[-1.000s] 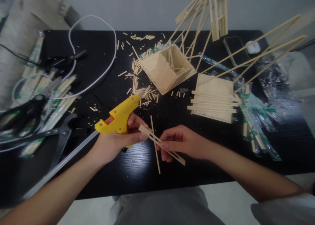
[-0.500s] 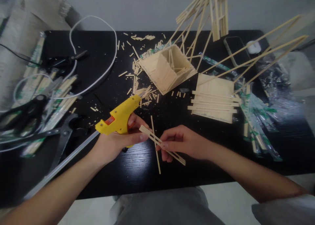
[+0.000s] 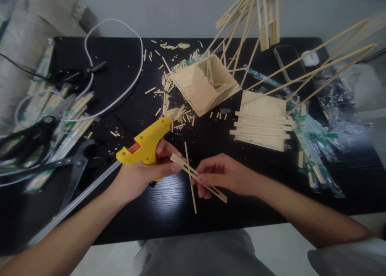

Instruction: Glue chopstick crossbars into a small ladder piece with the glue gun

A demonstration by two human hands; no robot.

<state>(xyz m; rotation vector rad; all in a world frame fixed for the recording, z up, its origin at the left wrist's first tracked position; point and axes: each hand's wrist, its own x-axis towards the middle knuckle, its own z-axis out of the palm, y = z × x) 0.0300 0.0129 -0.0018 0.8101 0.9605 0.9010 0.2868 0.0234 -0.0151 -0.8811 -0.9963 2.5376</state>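
My left hand (image 3: 150,169) is closed round the handle of a yellow glue gun (image 3: 150,139), whose nozzle points up and to the right. A clear glue stick (image 3: 81,197) sticks out of its back end. The left thumb also touches the left end of a small bundle of thin wooden sticks (image 3: 215,191). My right hand (image 3: 215,175) pinches this bundle near its middle, the fingers curled under it. The bundle slants down to the right, with gaps between its sticks. Beneath it, a single loose stick (image 3: 193,195) lies on the black table.
A stick-built box on a square base (image 3: 183,81) stands at the back, among cut pieces (image 3: 165,101). Right of it lies a wooden panel (image 3: 262,103) with long upright sticks. Scissors (image 3: 45,127), pliers (image 3: 78,163), a white cable (image 3: 141,62) and wrapped chopsticks (image 3: 72,137) lie left; a phone (image 3: 289,62), back right.
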